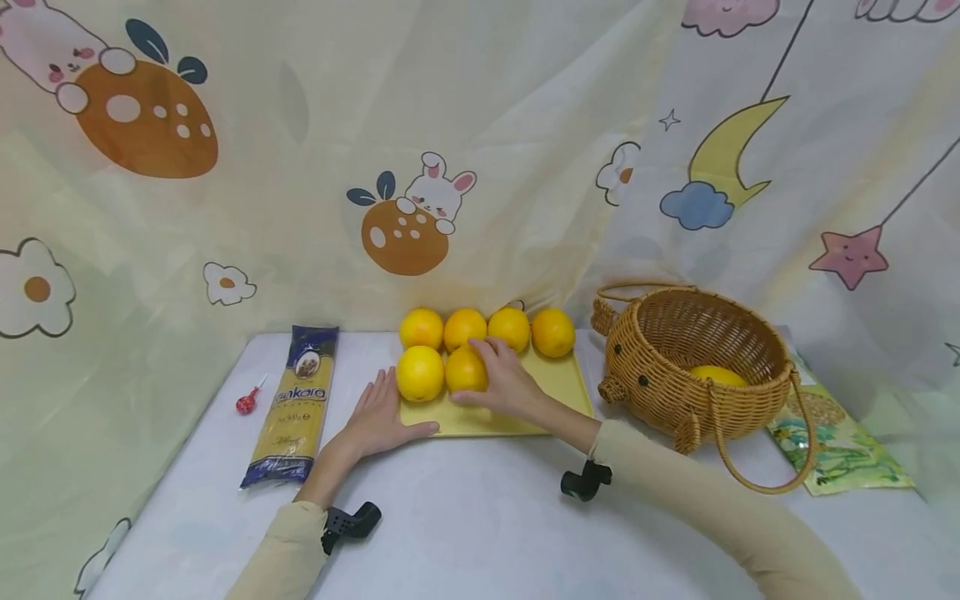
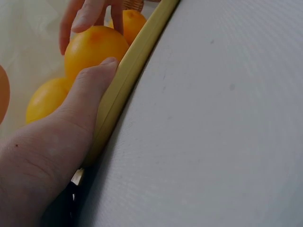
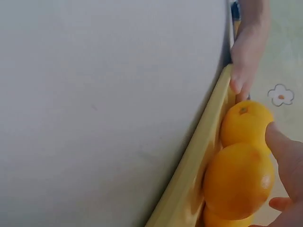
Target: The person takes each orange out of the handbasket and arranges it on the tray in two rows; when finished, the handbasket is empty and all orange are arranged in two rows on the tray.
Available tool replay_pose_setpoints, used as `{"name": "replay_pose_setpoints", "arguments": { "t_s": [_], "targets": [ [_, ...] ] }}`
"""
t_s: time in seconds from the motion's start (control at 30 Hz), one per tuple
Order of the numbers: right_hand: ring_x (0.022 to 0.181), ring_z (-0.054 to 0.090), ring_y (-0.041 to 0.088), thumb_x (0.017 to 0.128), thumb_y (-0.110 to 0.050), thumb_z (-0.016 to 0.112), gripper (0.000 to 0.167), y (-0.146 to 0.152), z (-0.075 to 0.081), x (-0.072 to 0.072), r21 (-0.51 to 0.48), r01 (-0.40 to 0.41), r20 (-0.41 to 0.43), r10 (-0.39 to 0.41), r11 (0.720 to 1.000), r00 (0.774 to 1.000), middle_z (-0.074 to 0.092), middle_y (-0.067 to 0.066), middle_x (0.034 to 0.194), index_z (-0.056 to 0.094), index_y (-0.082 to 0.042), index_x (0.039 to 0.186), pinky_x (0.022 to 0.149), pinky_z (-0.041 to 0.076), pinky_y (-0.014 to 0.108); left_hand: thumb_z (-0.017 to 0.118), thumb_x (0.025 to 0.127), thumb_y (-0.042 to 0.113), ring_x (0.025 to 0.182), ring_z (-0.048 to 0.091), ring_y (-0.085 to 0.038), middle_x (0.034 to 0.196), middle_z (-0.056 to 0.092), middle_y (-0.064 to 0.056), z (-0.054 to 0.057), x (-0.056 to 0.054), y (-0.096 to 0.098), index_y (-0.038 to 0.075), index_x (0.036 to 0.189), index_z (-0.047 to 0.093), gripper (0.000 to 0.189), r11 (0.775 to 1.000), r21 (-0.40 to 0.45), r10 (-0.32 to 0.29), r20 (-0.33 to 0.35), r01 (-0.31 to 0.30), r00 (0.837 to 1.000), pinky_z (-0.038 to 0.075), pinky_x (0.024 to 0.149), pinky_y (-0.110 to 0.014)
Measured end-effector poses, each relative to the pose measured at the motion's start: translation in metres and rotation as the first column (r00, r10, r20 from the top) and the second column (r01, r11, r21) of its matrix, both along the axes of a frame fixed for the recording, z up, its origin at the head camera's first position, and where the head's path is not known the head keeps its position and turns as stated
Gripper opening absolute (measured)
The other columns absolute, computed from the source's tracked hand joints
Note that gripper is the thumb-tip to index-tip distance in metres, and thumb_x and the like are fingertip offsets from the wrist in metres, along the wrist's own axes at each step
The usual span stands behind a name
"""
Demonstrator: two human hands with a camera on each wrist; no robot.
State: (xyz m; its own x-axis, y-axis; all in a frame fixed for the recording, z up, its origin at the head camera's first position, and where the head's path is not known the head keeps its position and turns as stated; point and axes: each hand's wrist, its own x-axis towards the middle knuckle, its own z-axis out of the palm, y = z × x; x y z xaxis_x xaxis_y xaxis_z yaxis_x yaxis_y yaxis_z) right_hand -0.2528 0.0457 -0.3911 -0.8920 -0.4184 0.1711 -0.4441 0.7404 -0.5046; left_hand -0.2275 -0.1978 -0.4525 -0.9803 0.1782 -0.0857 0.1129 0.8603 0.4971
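On a yellow tray point(image 1: 555, 379) several oranges stand in rows: a back row, one of its fruits being the orange point(image 1: 552, 333) at the right end, and two in front. My right hand point(image 1: 504, 385) curls its thumb and fingers round the right-hand front orange point(image 1: 467, 369), which also shows in the right wrist view point(image 3: 239, 182). Against the tray's left edge rests my left hand point(image 1: 381, 415), fingers straight beside the left front orange point(image 1: 420, 373), thumb along the near rim. In the left wrist view that thumb lies over the tray rim point(image 2: 124, 78).
A wicker basket point(image 1: 660, 400) with a pig face stands at the right, a yellow fruit point(image 1: 717, 376) inside. Behind it lies a green patterned packet point(image 1: 847, 450). At the left are an Ankara pasta packet point(image 1: 292, 408) and a red lollipop point(image 1: 246, 403). A printed curtain hangs behind.
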Motion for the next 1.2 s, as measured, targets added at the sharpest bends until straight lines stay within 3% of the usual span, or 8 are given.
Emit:
{"name": "replay_pose_setpoints", "arguments": {
  "t_s": [0.17,0.27,0.43,0.8,1.0,1.2],
  "targets": [
    [0.127,0.046,0.037,0.084,-0.03,0.075,0.068,0.03,0.01,0.024,-0.128,-0.092,0.006,0.093,0.987,0.996,0.043,0.019,0.142,0.045,-0.004,0.14,0.103,0.047,0.053,0.059,0.071,0.082,0.153,-0.003,-0.035,0.163,-0.001,-0.02,0.002,-0.001,0.002,0.0,0.155,-0.002,0.132,1.0,-0.009,0.0,0.006,0.001,1.0,0.0,0.125,-0.053],
    [0.125,0.05,0.037,0.089,-0.023,0.07,0.051,0.054,0.016,0.042,-0.213,-0.149,0.058,0.165,0.966,0.985,0.05,0.017,0.138,0.052,-0.004,0.133,0.099,0.051,0.052,0.059,0.07,0.082,0.153,-0.002,-0.036,0.163,-0.001,-0.021,0.003,-0.001,0.003,0.0,0.155,-0.002,0.133,1.0,-0.01,-0.001,0.011,0.001,1.0,0.001,0.124,-0.053],
    [0.12,0.057,0.037,0.093,-0.022,0.065,0.033,0.094,0.024,0.062,-0.297,-0.129,0.157,0.181,0.946,0.971,0.06,0.013,0.13,0.061,-0.008,0.122,0.093,0.056,0.043,0.058,0.07,0.082,0.153,-0.002,-0.036,0.163,-0.001,-0.021,0.003,-0.002,0.001,0.0,0.155,-0.003,0.133,1.0,-0.019,0.003,0.007,-0.003,1.0,0.001,0.124,-0.053],
    [0.103,0.068,0.028,0.095,-0.023,0.063,0.024,0.148,0.029,0.068,-0.303,0.028,0.23,0.045,0.952,0.972,0.066,0.018,0.12,0.066,-0.009,0.115,0.081,0.056,0.021,0.061,0.072,0.079,0.152,-0.001,-0.037,0.163,0.0,-0.022,0.001,0.0,0.001,-0.001,0.154,-0.002,0.131,1.0,-0.005,0.001,0.005,-0.001,1.0,0.002,0.124,-0.054],
    [0.106,0.067,0.03,0.095,-0.026,0.063,0.029,0.158,0.041,0.07,-0.322,0.05,0.277,0.043,0.945,0.96,0.066,0.015,0.12,0.064,-0.009,0.118,0.084,0.055,0.022,0.061,0.072,0.078,0.152,-0.002,-0.037,0.163,-0.001,-0.022,0.001,0.002,0.002,-0.002,0.154,-0.002,0.131,1.0,-0.004,0.0,0.015,0.0,1.0,0.001,0.124,-0.054],
    [0.104,0.067,0.02,0.096,-0.026,0.061,0.033,0.163,0.045,0.068,-0.335,0.065,0.324,0.05,0.94,0.945,0.065,0.017,0.121,0.061,-0.006,0.122,0.085,0.055,0.022,0.061,0.072,0.078,0.152,-0.002,-0.038,0.163,-0.001,-0.023,0.001,0.0,0.002,-0.002,0.154,-0.003,0.131,1.0,-0.004,0.001,0.009,-0.001,1.0,0.0,0.124,-0.055]
  ]
}}
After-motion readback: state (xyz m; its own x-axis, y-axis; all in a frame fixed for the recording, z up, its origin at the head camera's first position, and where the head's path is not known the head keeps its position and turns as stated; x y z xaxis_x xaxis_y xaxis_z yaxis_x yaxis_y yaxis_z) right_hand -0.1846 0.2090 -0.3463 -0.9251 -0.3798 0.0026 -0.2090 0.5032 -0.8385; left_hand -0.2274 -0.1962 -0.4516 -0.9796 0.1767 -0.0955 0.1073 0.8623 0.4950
